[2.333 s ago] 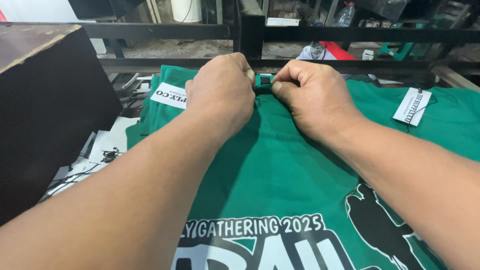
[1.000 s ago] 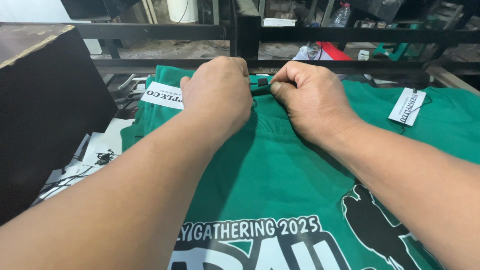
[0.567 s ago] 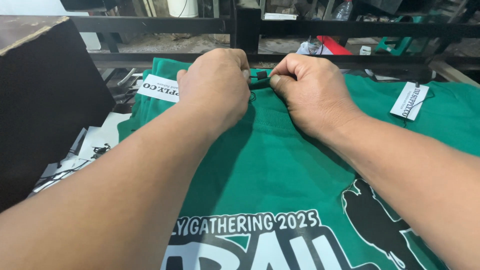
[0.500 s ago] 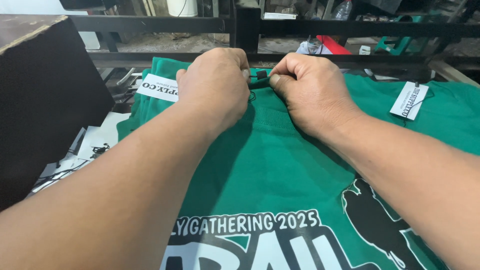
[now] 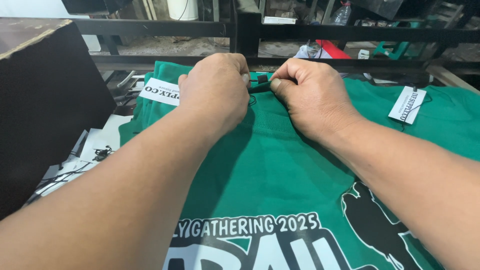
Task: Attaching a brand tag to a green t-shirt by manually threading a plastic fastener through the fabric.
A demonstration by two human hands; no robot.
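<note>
Both hands work at the collar of a green t-shirt (image 5: 280,165), which lies flat and front-up on a stack of like shirts. L hand (image 5: 217,92) and R hand (image 5: 312,97) meet knuckle to knuckle at the neckline; between them sits a small black tag fastener (image 5: 262,78) w/ a thin black string (image 5: 251,101) looping just below the pinch. R thumb and forefinger are clamped on the collar edge right beside the fastener. L fingers are curled tight toward the same spot, but the back of the hand hides the tips, so I cannot tell exactly what they pinch.

Step in hand, as I judge it: fixing the string/fastener at the collar. Any move from here calls for fine fingertip control and keeping the fabric taut, since the piece is tiny and mostly covered.

Shirt: plain knit w/ ribbed neckband, white lettering and a black figure printed nearer the wearer than the grip. A white hang tag (image 5: 159,91) lies left of the grip, another white hang tag (image 5: 407,104) well to the right. Beyond the grip runs a dark metal rail (image 5: 350,32).
</note>
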